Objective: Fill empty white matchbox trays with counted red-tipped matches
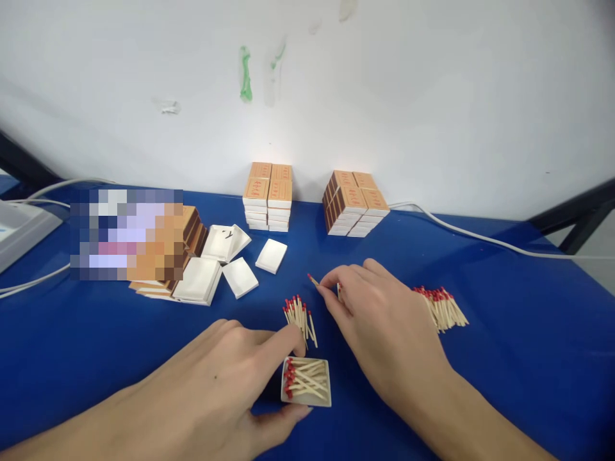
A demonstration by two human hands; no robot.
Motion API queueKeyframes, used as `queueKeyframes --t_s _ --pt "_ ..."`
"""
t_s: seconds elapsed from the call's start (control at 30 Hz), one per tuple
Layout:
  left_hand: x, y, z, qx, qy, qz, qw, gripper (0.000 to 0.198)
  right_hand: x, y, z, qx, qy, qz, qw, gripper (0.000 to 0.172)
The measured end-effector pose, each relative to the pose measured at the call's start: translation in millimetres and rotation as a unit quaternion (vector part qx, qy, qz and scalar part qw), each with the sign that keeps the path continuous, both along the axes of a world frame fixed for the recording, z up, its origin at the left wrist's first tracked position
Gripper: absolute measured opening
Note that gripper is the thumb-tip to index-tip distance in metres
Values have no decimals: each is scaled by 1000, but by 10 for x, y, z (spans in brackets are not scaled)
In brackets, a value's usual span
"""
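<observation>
An inner matchbox tray (306, 403) is held between the thumb and fingers of my left hand (235, 378) near the front of the table. Red-headed matches (307, 378) lie crosswise inside it. Just beyond the tray is a small loose bunch of matches (300, 317), partly covered by my left fingers. My right hand (379, 320) pinches a single match (314, 280) between thumb and index finger, its red head pointing up and left. A larger heap of matches (444, 310) lies to the right of that hand, which hides some of it.
White tray pieces (240, 277) lie at left-centre beside stacked matchbox sleeves (192, 230), partly pixelated. Two blocks of matchboxes, one left (267, 198) and one right (354, 203), stand near the white wall (432, 96). A white cable (461, 230) crosses the blue table (523, 307).
</observation>
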State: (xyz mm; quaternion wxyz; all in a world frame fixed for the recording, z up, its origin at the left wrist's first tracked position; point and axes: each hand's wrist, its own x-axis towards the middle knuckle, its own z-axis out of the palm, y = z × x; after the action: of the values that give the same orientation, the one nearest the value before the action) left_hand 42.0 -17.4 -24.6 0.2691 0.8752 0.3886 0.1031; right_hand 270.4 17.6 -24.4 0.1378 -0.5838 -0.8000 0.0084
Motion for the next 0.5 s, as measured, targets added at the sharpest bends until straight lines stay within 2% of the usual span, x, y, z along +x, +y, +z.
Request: queueKeyframes --t_s 0.1,0.2,0.27,0.33,0.5 --pt "-13 19 -2 27 -25 17 999 24 131 23 106 -33 120 14 992 17" --pt "-24 28 8 21 -34 20 999 30 253 10 251 -173 217 69 958 17" --pt "-24 17 6 14 -37 15 999 30 298 -24 296 -269 236 119 926 16" --pt "-16 -5 -6 11 -46 8 999 29 307 -64 286 -322 234 156 904 13" --pt "23 -33 -26 12 -50 -2 999 33 242 -109 189 -350 218 219 884 14"
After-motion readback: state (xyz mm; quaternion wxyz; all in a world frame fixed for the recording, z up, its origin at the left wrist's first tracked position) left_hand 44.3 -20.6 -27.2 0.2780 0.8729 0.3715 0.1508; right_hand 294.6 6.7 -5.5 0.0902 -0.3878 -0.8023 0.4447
